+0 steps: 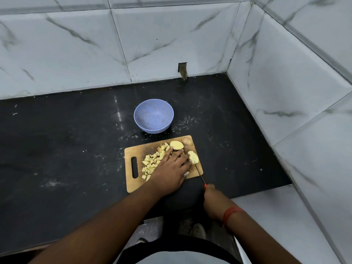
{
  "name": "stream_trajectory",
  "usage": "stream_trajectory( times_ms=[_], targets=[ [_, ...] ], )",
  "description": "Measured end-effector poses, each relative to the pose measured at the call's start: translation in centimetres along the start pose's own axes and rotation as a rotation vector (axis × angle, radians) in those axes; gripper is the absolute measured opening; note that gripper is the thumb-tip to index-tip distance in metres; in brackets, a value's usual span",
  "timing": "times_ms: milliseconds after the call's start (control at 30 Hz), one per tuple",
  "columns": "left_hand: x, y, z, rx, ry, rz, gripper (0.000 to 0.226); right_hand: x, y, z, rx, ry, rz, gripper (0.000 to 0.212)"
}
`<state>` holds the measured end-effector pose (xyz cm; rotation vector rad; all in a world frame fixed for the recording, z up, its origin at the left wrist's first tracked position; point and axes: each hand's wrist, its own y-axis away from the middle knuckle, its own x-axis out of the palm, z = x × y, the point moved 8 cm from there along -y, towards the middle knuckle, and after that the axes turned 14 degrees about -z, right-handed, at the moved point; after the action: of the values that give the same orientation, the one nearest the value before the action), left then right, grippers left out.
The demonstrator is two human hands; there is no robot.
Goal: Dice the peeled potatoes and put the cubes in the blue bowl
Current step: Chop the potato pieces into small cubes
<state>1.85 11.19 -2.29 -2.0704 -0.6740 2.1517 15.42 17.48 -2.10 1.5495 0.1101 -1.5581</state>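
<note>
A wooden cutting board lies on the black counter. Several yellow potato cubes are piled on its left half. My left hand lies over the board's middle, its fingertips holding a potato piece at the right side. My right hand grips the red handle of a thin knife, whose blade reaches that piece. Two more potato halves lie at the board's far right, one cut face up, one rounded. The blue bowl stands behind the board with nothing in it.
Marble-tiled walls close the counter at the back and on the right. A white ledge sits at the front right beside the counter's edge. Crumbs are scattered on the black counter to the left.
</note>
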Motion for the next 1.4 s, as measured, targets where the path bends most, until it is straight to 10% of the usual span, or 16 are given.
stream_trajectory(
  times_ms=[433, 700, 1000, 1400],
  targets=[
    [-0.3, 0.1, 0.3, -0.144, 0.103, 0.003, 0.052, -5.8, -2.6, 0.8, -0.051, -0.431, -0.326, 0.02],
    [-1.1, 0.5, 0.6, -0.121, 0.091, -0.003, 0.052, -6.3, -7.0, 3.8, -0.181, -0.176, -0.43, 0.03],
    [-0.9, 0.4, -0.9, -0.048, 0.032, 0.037, 0.056, -7.1, -9.3, 4.3, -0.404, -0.19, -0.214, 0.02],
    [-0.1, 1.0, -0.1, -0.079, -0.035, 0.093, 0.058, -6.4, -9.6, 2.6, -0.331, -0.257, -0.376, 0.035]
  ],
)
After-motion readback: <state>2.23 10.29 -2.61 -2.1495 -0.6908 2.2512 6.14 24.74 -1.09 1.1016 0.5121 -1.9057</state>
